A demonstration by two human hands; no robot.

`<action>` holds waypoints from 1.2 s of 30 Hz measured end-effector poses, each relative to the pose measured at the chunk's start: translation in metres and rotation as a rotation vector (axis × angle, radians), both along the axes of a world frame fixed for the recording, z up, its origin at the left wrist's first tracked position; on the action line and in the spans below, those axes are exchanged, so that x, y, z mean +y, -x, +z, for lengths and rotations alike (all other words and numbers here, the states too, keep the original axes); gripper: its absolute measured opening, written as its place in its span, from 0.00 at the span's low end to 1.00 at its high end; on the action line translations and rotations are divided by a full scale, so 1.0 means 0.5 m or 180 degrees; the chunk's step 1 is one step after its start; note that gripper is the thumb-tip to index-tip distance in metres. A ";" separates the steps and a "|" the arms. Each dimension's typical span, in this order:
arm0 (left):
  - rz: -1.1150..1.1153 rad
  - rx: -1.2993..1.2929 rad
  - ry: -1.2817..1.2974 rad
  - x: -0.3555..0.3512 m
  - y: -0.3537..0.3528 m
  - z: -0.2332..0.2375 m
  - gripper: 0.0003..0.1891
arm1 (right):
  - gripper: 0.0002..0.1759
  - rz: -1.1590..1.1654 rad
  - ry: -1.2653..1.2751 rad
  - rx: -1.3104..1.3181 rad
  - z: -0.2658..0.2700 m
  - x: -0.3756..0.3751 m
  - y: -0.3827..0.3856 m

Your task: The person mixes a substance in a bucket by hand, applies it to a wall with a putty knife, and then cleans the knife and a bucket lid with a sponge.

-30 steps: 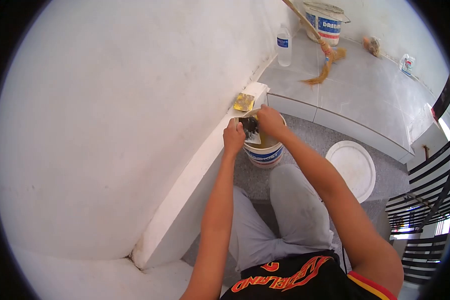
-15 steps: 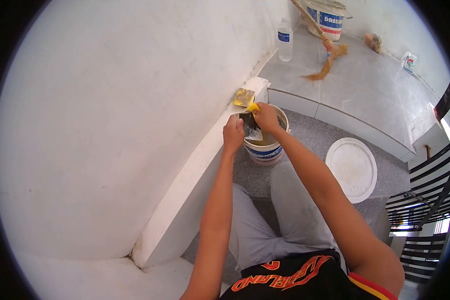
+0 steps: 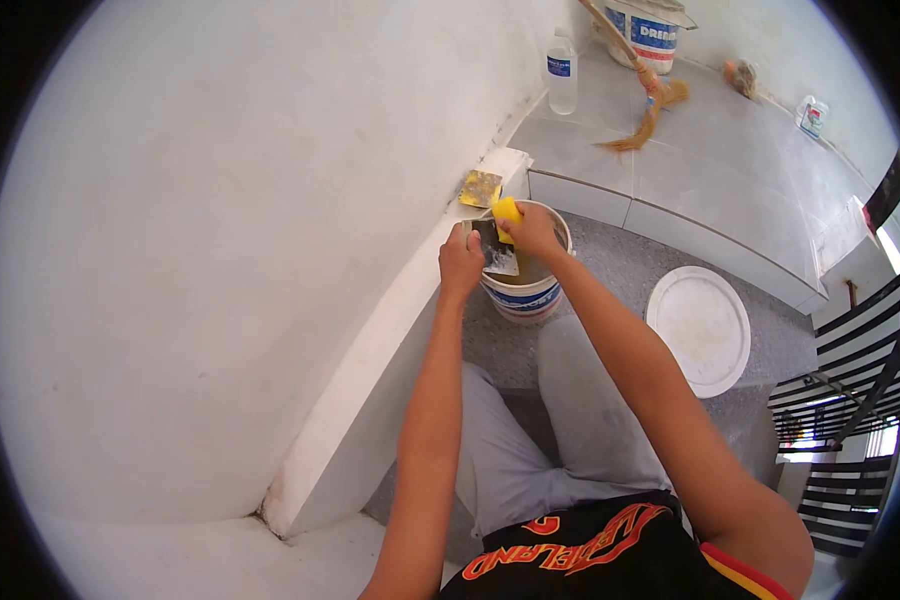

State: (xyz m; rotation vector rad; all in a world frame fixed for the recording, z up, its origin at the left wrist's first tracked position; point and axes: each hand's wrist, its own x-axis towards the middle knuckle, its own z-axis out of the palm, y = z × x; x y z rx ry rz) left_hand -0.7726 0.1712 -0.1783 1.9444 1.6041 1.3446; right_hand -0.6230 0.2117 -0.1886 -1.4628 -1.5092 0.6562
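One bucket (image 3: pixel 526 298) beside the ledge (image 3: pixel 390 330), likely heavy with paste. Over it, the left hand (image 3: pixel 461 266) clenched a dark blade (image 3: pixel 497 252): stiff, thin, probably slick with smears. The right hand (image 3: pixel 535 233) gripped a yellow handle (image 3: pixel 507 212), the surest hold.

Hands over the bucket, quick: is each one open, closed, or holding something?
Left hand: closed on a dark flat blade.
Right hand: closed on a yellow-handled scraper.

Yellow scraper (image 3: pixel 507 212), dark putty knife (image 3: pixel 492 246), white bucket (image 3: pixel 523 297) with blue band, white lid (image 3: pixel 698 330)
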 end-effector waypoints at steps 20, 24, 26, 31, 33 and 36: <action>0.0231 0.0032 -0.0044 0.007 -0.004 -0.015 0.10 | 0.12 0.0973 0.0045 -0.3029 0.075 -0.042 -0.045; 0.0665 0.0039 0.0094 -0.012 -0.024 -0.009 0.12 | 0.15 0.1565 0.0618 -0.3537 -0.016 -0.006 -0.024; 0.0836 0.0029 0.0119 -0.021 -0.031 0.008 0.12 | 0.20 0.2648 0.1779 -0.4155 -0.036 0.019 -0.008; 0.0900 -0.0124 0.0239 -0.021 -0.035 0.005 0.13 | 0.22 0.2512 0.2087 -0.3917 -0.025 -0.003 0.000; 0.0904 -0.0165 0.0135 -0.014 -0.034 0.003 0.13 | 0.25 0.2839 0.2312 -0.3808 -0.012 0.005 0.003; 0.0899 -0.0161 0.0142 -0.012 -0.027 -0.004 0.13 | 0.28 0.2960 0.2245 -0.3153 0.003 -0.004 -0.005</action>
